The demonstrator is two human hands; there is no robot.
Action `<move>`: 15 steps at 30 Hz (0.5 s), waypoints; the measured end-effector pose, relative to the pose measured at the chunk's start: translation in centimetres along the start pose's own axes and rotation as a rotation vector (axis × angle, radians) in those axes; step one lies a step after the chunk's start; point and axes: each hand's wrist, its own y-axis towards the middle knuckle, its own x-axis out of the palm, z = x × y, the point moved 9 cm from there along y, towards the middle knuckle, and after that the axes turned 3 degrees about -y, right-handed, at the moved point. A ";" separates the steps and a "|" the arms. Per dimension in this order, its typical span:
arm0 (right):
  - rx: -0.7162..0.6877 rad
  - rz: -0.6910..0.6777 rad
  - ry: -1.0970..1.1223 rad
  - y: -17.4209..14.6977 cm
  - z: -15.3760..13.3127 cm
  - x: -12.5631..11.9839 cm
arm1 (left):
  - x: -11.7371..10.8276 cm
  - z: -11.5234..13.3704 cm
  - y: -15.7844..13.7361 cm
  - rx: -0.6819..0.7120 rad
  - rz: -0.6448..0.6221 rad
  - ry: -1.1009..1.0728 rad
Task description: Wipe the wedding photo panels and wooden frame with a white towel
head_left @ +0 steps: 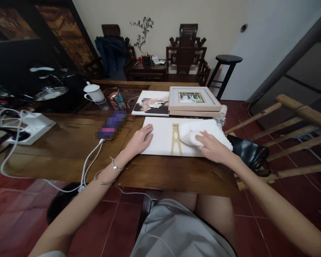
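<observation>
Left to right, then. Well out left of the left hand there's a white power strip [37, 125], probably parked there so the white cable [87, 162] can reach the phone [111, 125] just beside that hand. Beyond the strip sits a dark pot [50, 101] under what looks like a clear lid; can't make out what's in it. Ahead-left of the left hand, a white cup [93, 93] wears its lid, maybe to keep dust out, so the contents are hidden. Same for the drink carton [117, 100] next to it: can't see inside.

The left hand [142, 139] is open, palm down on the left end of a white panel [160, 134], I'd guess to stop it sliding on the wooden surface [155, 175]. The panel lies flat between both hands, with a tan cat-shaped strip [176, 137] across its middle. Just past it are a photo print [149, 101] and stacked picture frames [195, 98], the top one holding a photo, likely put there to free up the near edge.

The right hand [214, 145] grips a bunched white cloth [205, 128] over the panel's right end, seemingly wadded for a soft pad. Right of that hand, a black bag [247, 151] sits by the wooden chair [278, 137], contents unseen.
</observation>
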 end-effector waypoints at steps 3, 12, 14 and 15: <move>-0.061 0.001 0.046 -3.4 -2.4 0.3 | 0.0 -0.1 0.0 -0.002 0.001 -0.003; -0.086 -0.035 0.111 -6.6 -4.7 -0.5 | 0.1 -0.1 0.0 0.004 0.003 0.020; -0.071 -0.020 0.084 -5.4 -4.0 -0.6 | 0.1 0.0 0.0 0.002 0.000 0.026; -0.062 -0.010 0.069 -4.6 -3.5 -0.6 | 0.1 0.0 0.0 0.000 -0.001 0.028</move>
